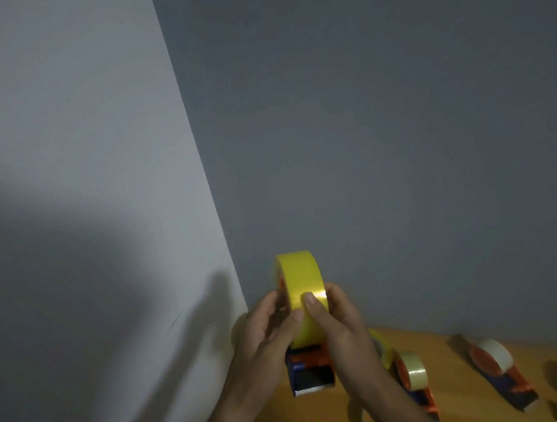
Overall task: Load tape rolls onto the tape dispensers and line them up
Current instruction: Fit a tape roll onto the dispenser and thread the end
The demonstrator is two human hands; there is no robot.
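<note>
Head view: left hand and right hand curl round the yellow roll on its dispenser, held up near the wall. Thumbs could slip, and the roll might pop off.

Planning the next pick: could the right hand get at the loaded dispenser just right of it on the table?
Probably not yet: the right hand grips the yellow roll. The dispenser itself stands unobstructed.

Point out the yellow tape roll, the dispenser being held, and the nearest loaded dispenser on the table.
yellow tape roll [300, 277], head view, outer band.
held dispenser [311, 375], head view, dark front.
loaded dispenser [411, 373], head view, roll.
</note>
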